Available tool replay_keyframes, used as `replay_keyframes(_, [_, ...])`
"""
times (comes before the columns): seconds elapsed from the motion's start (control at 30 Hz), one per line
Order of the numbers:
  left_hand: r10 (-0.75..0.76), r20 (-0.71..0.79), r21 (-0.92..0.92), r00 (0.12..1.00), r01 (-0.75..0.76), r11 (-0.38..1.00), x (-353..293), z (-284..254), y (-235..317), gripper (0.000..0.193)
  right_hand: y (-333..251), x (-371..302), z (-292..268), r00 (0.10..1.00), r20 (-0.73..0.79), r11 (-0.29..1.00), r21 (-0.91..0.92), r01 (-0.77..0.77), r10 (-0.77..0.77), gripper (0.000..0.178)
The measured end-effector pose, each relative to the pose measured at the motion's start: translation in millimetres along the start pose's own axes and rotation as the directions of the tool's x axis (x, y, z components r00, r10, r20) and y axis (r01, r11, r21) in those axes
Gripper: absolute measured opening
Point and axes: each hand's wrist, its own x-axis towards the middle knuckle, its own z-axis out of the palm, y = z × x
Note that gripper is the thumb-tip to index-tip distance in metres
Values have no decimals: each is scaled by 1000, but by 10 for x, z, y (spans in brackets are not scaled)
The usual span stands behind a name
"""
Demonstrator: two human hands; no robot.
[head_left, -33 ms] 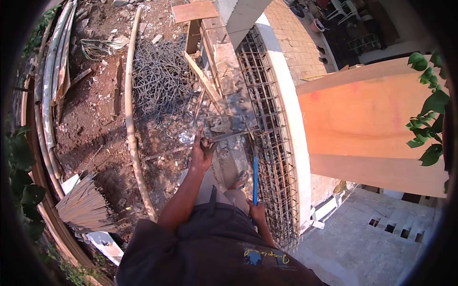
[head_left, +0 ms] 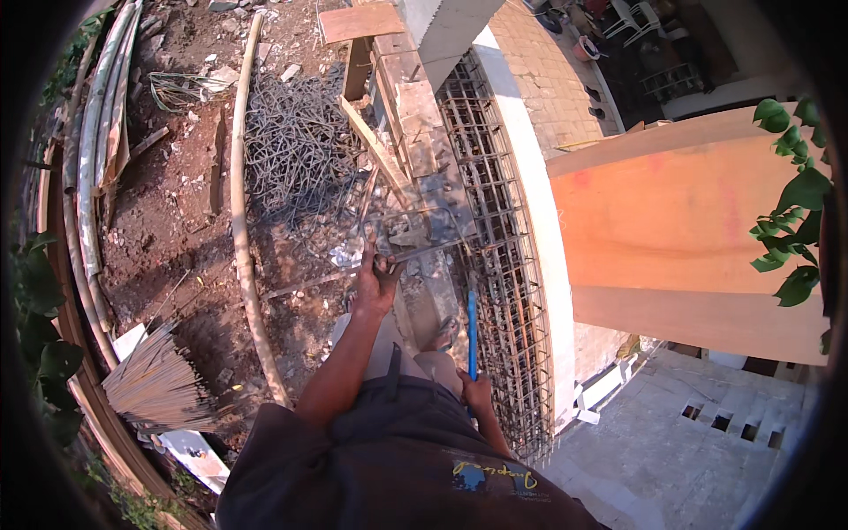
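Rubble-strewn ground (head_left: 163,221), right hand (head_left: 478,394) clamped around a blue handle (head_left: 473,336), left hand (head_left: 377,287) at a dark bar (head_left: 426,252), fingers' grip unclear

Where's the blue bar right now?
In the head view, just right of centre: the blue bar is gripped in the right hand, along the left side of the rebar cage.

We cannot tell whether the left hand (head_left: 377,288) holds anything; the right hand (head_left: 478,394) partly hides the blue handle (head_left: 472,332).
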Motion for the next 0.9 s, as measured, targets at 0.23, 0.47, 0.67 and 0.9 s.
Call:
replay_keyframes(0.23, [51,38,-156,998,-44,987,450,-262,-81,58,-42,-18,-131,999,-28,984,-179,22,-28,43])
replay_keyframes(0.47, [19,-137,-173,990,-42,984,909,-385,-27,37,-165,-169,-215,992,-69,931,-357,77,-108,47])
replay_keyframes(0.67, [45,-190,337,981,22,941,1267,-382,490,31,-596,-46,-454,984,-58,961,-232,150,-168,53])
replay_keyframes(0.9, [147,-318,577,937,68,814,1482,-66,539,29,-1157,853,-1384,921,-89,745,-619,248,-380,74])
